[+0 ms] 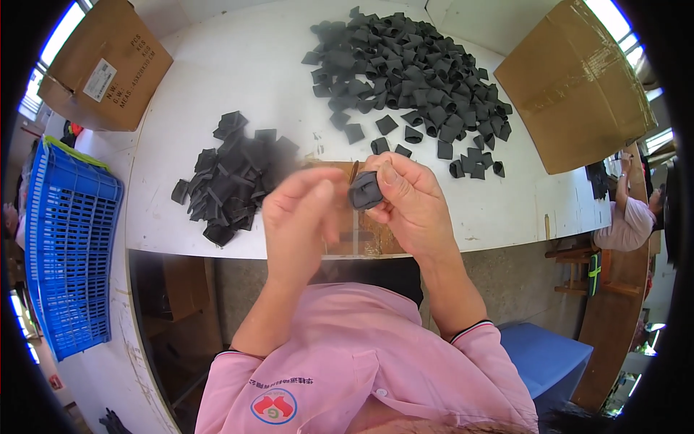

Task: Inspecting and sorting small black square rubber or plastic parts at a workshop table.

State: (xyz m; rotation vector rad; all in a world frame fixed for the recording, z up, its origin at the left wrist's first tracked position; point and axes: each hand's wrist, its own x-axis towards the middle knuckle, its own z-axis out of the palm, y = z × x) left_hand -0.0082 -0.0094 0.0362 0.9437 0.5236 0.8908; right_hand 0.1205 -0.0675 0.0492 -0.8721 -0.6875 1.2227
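My right hand (408,195) pinches a small black fabric piece (366,191) over the front middle of the table, thumb on top. The piece looks like a short folded tube with an opening toward me. Just left of it my left hand (303,213) is smeared by motion, and whether its fingers hold anything does not show. A thin brown upright piece (353,173) stands right behind the fabric piece; whether the two touch is unclear. A pile of flat black fabric pieces (235,173) lies to the left, near my left hand. Beyond my hands spreads a larger heap of black fabric tubes (412,69).
Cardboard boxes stand at the back left (108,65) and right (578,83) of the white table (173,108). A blue plastic basket (76,246) is at the far left. Below the right edge is a blue stool (542,358). Another person (629,224) sits farther right.
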